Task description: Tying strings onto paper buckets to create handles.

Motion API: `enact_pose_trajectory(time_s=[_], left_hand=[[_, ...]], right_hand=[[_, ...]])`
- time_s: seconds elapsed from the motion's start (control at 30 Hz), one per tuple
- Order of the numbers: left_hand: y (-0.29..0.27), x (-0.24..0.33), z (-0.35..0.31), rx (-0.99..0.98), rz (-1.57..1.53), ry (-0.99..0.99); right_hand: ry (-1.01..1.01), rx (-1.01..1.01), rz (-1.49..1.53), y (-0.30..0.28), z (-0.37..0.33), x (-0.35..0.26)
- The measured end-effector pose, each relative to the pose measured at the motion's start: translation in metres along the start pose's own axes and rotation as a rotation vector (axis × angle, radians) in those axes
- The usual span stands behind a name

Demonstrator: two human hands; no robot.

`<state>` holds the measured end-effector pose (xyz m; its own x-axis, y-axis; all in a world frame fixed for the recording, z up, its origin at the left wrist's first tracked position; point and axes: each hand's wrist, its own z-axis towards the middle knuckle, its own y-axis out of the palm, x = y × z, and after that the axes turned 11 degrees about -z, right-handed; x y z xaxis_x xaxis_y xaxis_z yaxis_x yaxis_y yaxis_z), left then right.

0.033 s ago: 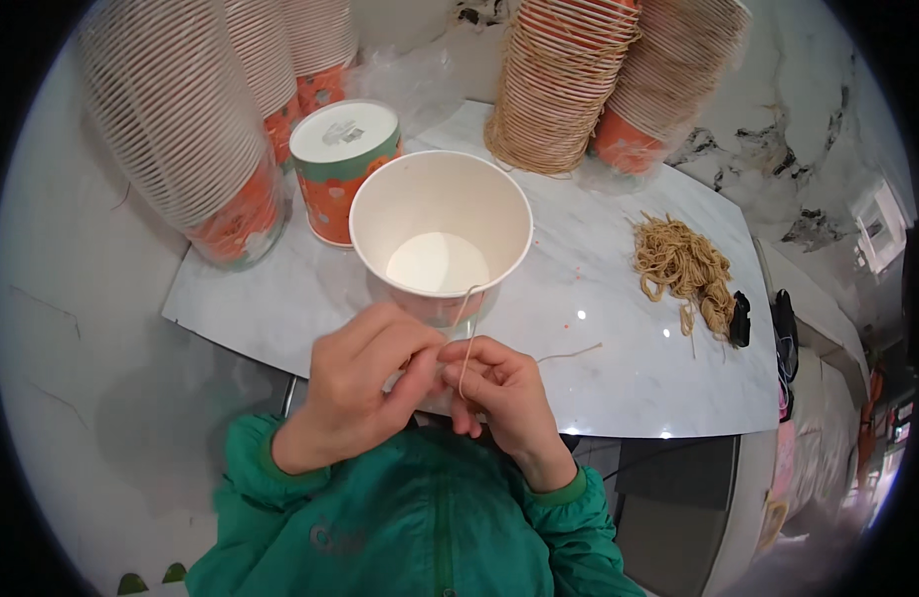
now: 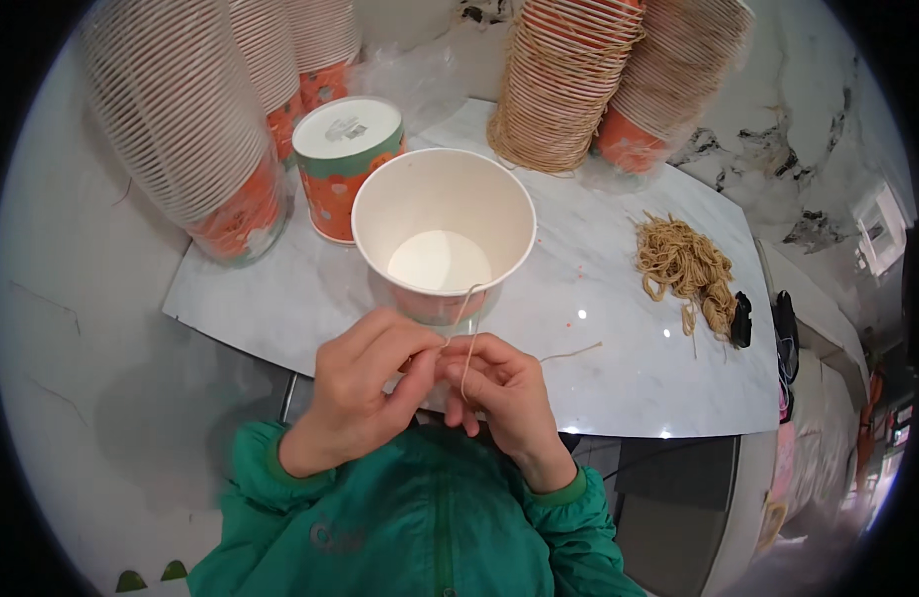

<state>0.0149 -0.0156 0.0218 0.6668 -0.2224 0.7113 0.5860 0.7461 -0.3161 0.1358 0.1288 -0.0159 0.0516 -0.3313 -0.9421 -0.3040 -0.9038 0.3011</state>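
Nearest, bottom of frame: my green zip-front jacket (image 2: 385, 522), sleeves gathered at both wrists. Both hands are lower centre, fingertips meeting or nearly so. Left hand (image 2: 365, 388): thumb and forefinger pinching a thin tan fibre string (image 2: 466, 360). Right hand (image 2: 509, 398): fingers curled, thumb near forefinger, string draped across them; can't tell if that one is pinching it too. The string loops up from my fingertips over the near edge of the bucket; contact with the rim unclear. A loose tan end (image 2: 574, 351) sticks out right of my right hand; can't tell if it's the same piece.

All this is at the near edge of a white marble-patterned desk (image 2: 614, 393). Just beyond my hands, frame centre: a round paper bucket, white inside (image 2: 442, 199), mouth up and tilted toward me in view. Right of frame: a tangled heap of tan twine (image 2: 681, 261), a small black object (image 2: 742, 319) just beside it.

Behind the bucket, left of centre: an orange-and-green paper tub with a white round top (image 2: 340, 199). Upper left: a tall nested stack of white-rimmed orange buckets (image 2: 171, 129). Upper right: another stack, tan string around its rims (image 2: 554, 90).
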Motion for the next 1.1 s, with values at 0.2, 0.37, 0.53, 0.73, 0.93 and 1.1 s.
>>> enact_pose_trajectory(time_s=[0.2,0.37,0.53,0.73,0.93,1.1], left_hand=[[0.025,-0.016,-0.027,0.18,-0.066,-0.103],[0.031,-0.024,-0.036,0.128,-0.054,-0.051],[0.02,-0.028,-0.026,0.076,-0.147,-0.152],[0.03,-0.02,-0.009,0.074,-0.584,-0.448],[0.041,-0.027,-0.009,0.127,-0.652,-0.433],[0.04,-0.029,-0.017,0.154,-0.908,-0.568]], right_hand=[[-0.111,0.098,0.069,0.01,0.004,0.011],[-0.273,0.172,0.012,0.012,0.006,0.022],[-0.287,0.239,-0.036,0.01,0.005,0.022],[-0.203,0.185,-0.172,0.008,-0.003,0.016],[-0.291,0.228,-0.231,0.007,-0.005,0.021],[-0.276,0.352,-0.341,0.003,-0.006,0.021]])
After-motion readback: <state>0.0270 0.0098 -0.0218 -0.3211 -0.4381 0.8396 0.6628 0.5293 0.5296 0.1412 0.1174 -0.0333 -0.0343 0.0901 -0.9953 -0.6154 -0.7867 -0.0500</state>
